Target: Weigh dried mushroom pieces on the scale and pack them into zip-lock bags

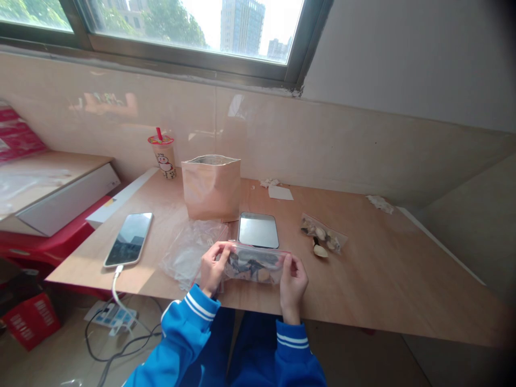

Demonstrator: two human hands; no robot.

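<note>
Near the table's front edge, my left hand (213,267) and my right hand (294,280) pinch the two upper corners of a clear zip bag (256,264). Dark and tan pieces lie inside it. Just behind the bag is a small flat scale (258,230) with a pale top. A stack of empty clear bags (192,252) lies beside my left hand. Behind the stack stands an open tan pouch (212,189). Further right rests another filled clear bag (322,232), with a loose pale and dark piece (320,250) at its front.
A phone (129,239) with a white cable lies at the left of the table (374,279). A drink cup (164,157) with a red straw stands at the back left. White paper (281,193) lies near the wall. Cables and a power strip (108,314) are on the floor.
</note>
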